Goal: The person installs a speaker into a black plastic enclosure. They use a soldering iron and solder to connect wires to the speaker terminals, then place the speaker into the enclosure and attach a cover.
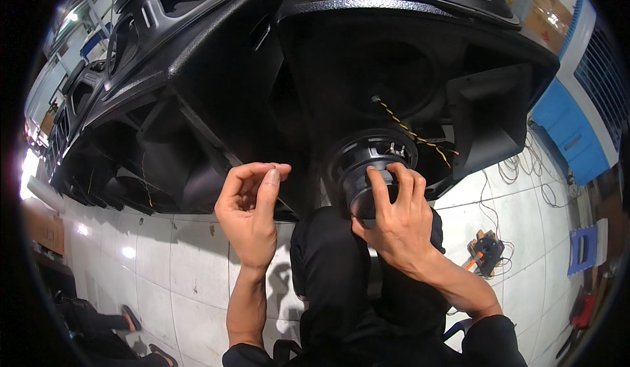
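Observation:
My right hand is closed around the round magnet end of a black speaker driver, fingers on top and thumb at its lower left side. The driver rests against the lower front of a large black speaker cabinet, just above my knees, with its metal terminals facing up. A twisted yellow-and-black wire comes out of the cabinet and hangs loose near the driver. Raised to the left of the driver, my left hand has its fingers curled and thumb pressed to the fingertips; anything between them is too small to make out.
More black speaker cabinets stand in a row to the left. On the white tiled floor at right lie loose cables and a small dark device with an orange part. A blue-and-white louvred unit stands far right. Another person's feet show lower left.

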A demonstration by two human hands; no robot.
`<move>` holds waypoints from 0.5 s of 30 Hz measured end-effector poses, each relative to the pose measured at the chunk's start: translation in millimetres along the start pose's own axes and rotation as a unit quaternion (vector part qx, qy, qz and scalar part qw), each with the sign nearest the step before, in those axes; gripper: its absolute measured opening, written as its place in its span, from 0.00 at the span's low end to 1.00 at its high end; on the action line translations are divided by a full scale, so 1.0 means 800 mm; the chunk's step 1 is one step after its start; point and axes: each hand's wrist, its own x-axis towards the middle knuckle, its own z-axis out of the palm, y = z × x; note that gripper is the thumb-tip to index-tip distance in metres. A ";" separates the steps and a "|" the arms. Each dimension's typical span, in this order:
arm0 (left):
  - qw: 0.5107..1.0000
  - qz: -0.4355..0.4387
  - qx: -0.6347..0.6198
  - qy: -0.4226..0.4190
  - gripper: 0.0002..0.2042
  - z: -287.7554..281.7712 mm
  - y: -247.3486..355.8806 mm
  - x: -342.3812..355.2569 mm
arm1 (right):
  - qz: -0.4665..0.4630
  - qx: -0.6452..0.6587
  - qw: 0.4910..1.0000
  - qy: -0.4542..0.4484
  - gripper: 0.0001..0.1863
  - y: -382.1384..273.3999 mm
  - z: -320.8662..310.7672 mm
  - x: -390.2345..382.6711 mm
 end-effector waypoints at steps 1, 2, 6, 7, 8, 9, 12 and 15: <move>1.000 0.002 0.001 0.001 0.04 0.003 0.000 0.004 | -0.009 -0.006 1.000 0.000 0.47 0.002 0.002 0.002; 1.000 0.010 0.000 -0.003 0.04 0.006 -0.001 0.006 | -0.018 -0.012 1.000 -0.001 0.47 0.005 0.005 0.006; 1.000 0.014 0.002 -0.006 0.03 0.015 -0.001 0.012 | -0.036 -0.030 0.999 -0.004 0.47 0.017 0.019 0.014; 1.000 0.016 -0.003 -0.004 0.03 0.014 -0.003 0.013 | -0.040 -0.035 0.999 -0.003 0.46 0.020 0.024 0.013; 1.000 0.017 -0.008 -0.002 0.03 0.014 -0.005 0.015 | -0.050 -0.043 0.998 -0.002 0.46 0.023 0.030 0.013; 1.000 0.017 -0.011 -0.003 0.03 0.012 -0.007 0.015 | -0.058 -0.049 0.997 -0.004 0.46 0.024 0.036 0.011; 1.000 0.010 -0.009 -0.003 0.04 0.010 -0.012 0.016 | -0.076 -0.069 0.995 -0.002 0.44 0.031 0.043 0.008; 1.000 0.010 0.008 -0.005 0.04 0.014 -0.022 0.023 | -0.098 -0.091 0.991 -0.011 0.42 0.035 0.046 0.009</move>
